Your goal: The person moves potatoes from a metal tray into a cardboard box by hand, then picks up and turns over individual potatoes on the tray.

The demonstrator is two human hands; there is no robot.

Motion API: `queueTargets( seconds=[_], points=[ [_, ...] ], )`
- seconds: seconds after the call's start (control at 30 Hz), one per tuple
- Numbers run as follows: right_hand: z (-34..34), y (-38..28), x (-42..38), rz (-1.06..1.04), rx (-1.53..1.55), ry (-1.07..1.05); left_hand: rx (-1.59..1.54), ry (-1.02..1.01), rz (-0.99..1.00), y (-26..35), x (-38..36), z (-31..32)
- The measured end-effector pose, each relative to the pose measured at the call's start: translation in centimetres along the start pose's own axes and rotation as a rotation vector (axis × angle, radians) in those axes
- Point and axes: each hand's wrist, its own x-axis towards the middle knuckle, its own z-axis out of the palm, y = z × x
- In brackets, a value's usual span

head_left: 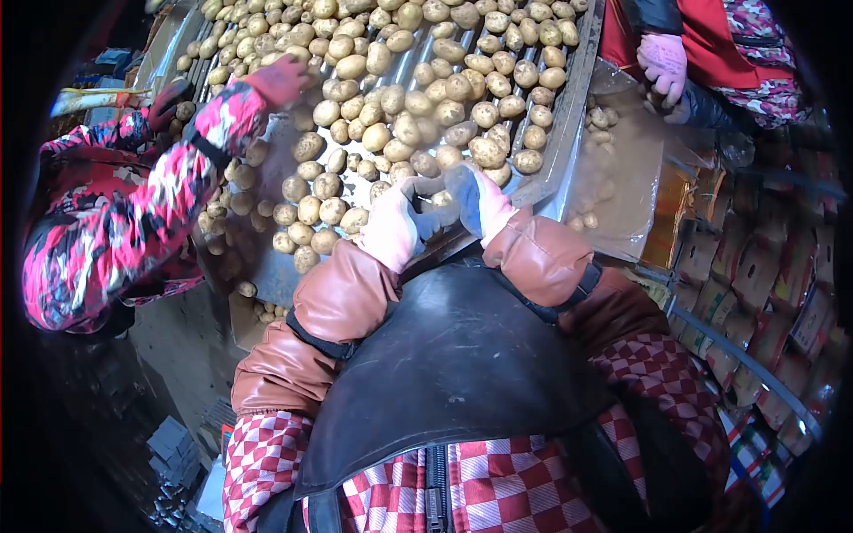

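At far left, a co-worker's patterned sleeve (151,191) reaches across the picture; its red-gloved hand (277,80) rests among the potatoes (418,80) on the roller conveyor (576,107), and the rest of this person is cut off by the dark edge of the lens. The conveyor runs from top centre towards the viewer, covered with loose potatoes; below its lower left end a few more lie in shadow, hard to make out.

At centre, the wearer's left hand (395,226), in a pale glove with a brown sleeve cover, meets the right hand (480,202) at the near end of the conveyor. Both sets of fingers curl inward around a small potato (442,199) held between the two hands; it is largely hidden by the gloves, so the exact grip cannot be told. A dark apron (453,364) hides everything beneath the forearms.

To the right of the conveyor, a clear plastic-lined box (622,186) holds a few potatoes, blurred behind the film. At top right, another person's pink-gloved hand (664,62) hangs over it. At far right, printed cartons (755,284) stand in rows, their contents unseen.
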Motion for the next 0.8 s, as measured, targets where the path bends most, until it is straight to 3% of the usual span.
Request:
queueTargets(
  seconds=[0.03, 0.07, 0.13, 0.17, 0.23, 0.27, 0.3, 0.37, 0.43, 0.5, 0.53, 0.57, 0.6, 0.63, 0.7, 0.77, 0.8],
  points=[
    [-0.2, 0.3, 0.1, -0.016, 0.07, 0.055, -0.26, -0.015, -0.103, 0.4, -0.2, 0.2],
    [-0.3, 0.0, -0.2, -0.019, 0.073, 0.06, -0.257, -0.02, -0.105, 0.1, 0.0, 0.1],
    [0.3, -1.4, -1.9, -0.326, -0.368, 0.013, 0.16, -0.108, 0.196, -0.8, 0.5, -0.3],
    [1.5, -2.8, -3.3, -0.328, -0.368, 0.016, 0.162, -0.112, 0.196, -0.4, 0.6, -0.4],
    [3.9, -5.4, -5.9, -0.146, -0.402, 0.27, 0.134, -0.207, 0.064, 1.1, 0.4, -0.7],
    [1.2, -4.4, -4.5, -0.086, -0.302, 0.235, -0.094, -0.262, -0.086, 1.6, -0.3, -0.8],
    [0.6, -5.0, -4.4, -0.104, -0.076, 0.115, -0.097, -0.26, -0.088, 1.6, -0.2, -1.2],
    [0.5, -8.6, -8.4, 0.06, -0.637, 0.324, -0.19, -0.358, -0.127, 0.8, 0.5, -2.3],
    [-6.6, -6.2, -10.9, -0.185, -1.324, 0.17, -0.401, -0.462, -0.045, -1.7, 2.4, -4.2],
    [-8.1, -7.7, -12.7, -0.104, -1.841, 0.233, -0.446, -0.474, -0.081, -0.8, 2.3, -4.5],
    [-7.7, -8.9, -12.3, -0.117, -1.695, 0.363, -0.454, -0.468, -0.072, -1.0, 2.5, -4.9],
    [-4.9, -11.7, -10.6, 0.034, -1.714, 0.469, -0.402, -0.515, 0.017, -1.5, 2.7, -5.3],
    [-5.5, -12.1, -9.7, -0.32, -1.567, 0.533, -0.344, -0.56, 0.103, -2.0, 3.0, -5.9],
    [-4.9, -13.6, -8.2, -0.491, -1.678, 0.48, -0.06, -0.528, 0.196, -2.2, 3.7, -6.5],
    [-4.3, -15.5, -4.6, -0.481, -1.877, 0.402, -0.281, -0.585, 0.141, -2.5, 3.8, -7.0],
    [-4.3, -15.8, -1.1, -0.221, -2.027, 0.417, -0.184, -0.495, 0.208, -2.5, 3.3, -6.5],
    [-5.1, -15.4, 1.0, -0.227, -2.028, 0.401, -0.086, -0.417, 0.259, -2.5, 2.9, -6.4]
  ],
)
